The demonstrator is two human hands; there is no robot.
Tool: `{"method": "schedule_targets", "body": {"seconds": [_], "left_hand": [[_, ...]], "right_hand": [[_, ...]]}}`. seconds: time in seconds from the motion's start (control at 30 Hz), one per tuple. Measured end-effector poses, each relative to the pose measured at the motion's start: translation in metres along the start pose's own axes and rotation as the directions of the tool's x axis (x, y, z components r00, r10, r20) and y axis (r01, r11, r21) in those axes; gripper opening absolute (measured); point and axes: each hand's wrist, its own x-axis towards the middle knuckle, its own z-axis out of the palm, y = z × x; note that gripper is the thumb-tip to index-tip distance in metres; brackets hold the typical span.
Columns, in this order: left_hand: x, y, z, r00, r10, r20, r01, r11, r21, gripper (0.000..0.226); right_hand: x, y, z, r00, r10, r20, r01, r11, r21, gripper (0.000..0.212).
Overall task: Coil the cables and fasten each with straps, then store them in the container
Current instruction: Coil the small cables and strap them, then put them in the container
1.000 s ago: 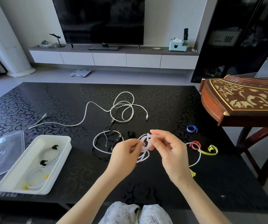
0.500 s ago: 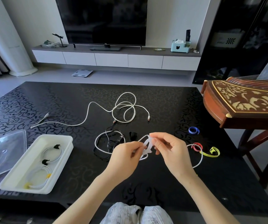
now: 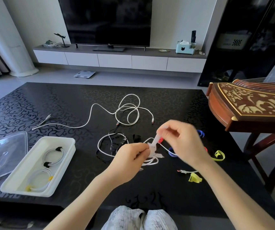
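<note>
Since half a second ago the right hand [image 3: 181,143] has lifted up and away from the left hand [image 3: 131,156], drawing the white strap [image 3: 154,142] out between the two.

Right hand: thumb and fingers pinch the upper end of the strap. The hand is motion-blurred, so finer finger placement cannot be read.

Left hand: fingers curled, pinching the lower end of the strap together with the coiled white cable [image 3: 151,161]. The cable's loops hang below the fingertips, close over the black table [image 3: 150,188].

Container [image 3: 57,138]: white, at the near left of the table, well apart from both hands. It holds two finished coils, the farther coil [image 3: 53,155] bound with black straps and the nearer coil [image 3: 38,180] bound with yellow ones. The clear lid [image 3: 2,156] lies just beside it on the left.

Cables not yet coiled: a long white cable [image 3: 126,106] sprawled across the table centre, and a black-and-white tangle [image 3: 112,145] just left of the left hand.

Spare straps on the table: a blue strap [image 3: 200,133] beyond the right hand, a yellow loop [image 3: 219,155] to its right, and a flat yellow strap [image 3: 195,178] near the right forearm, just beside a loose plug end [image 3: 181,171].
</note>
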Motion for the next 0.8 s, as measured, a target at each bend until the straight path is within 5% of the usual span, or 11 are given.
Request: {"method": "schedule_targets", "body": {"seconds": [0.17,0.37,0.5,0.67,0.8], "left_hand": [[-0.004,0.001,-0.002,0.995,0.056,0.077,-0.053,0.998,-0.041,0.023],[-0.007,0.014,-0.008,0.976,0.214,-0.042,-0.218,0.956,-0.198,0.033],[-0.006,0.016,-0.002,0.994,0.091,-0.059,-0.103,0.964,-0.244,0.057],[-0.004,0.026,0.005,0.995,-0.102,-0.009,0.091,0.919,-0.382,0.038],[-0.002,0.040,0.006,0.972,-0.235,-0.007,0.195,0.825,-0.530,0.046]], "right_hand": [[0.013,-0.015,-0.012,0.999,0.007,0.046,-0.005,0.999,-0.053,0.013],[0.026,-0.010,-0.019,0.983,0.174,-0.064,-0.169,0.983,0.071,0.018],[0.020,-0.012,-0.020,0.982,0.152,-0.113,-0.147,0.988,0.044,0.017],[0.012,-0.028,-0.023,0.983,-0.066,-0.171,0.046,0.992,-0.118,0.014],[0.008,-0.034,-0.021,0.922,-0.234,-0.310,0.187,0.967,-0.173,0.021]]}}
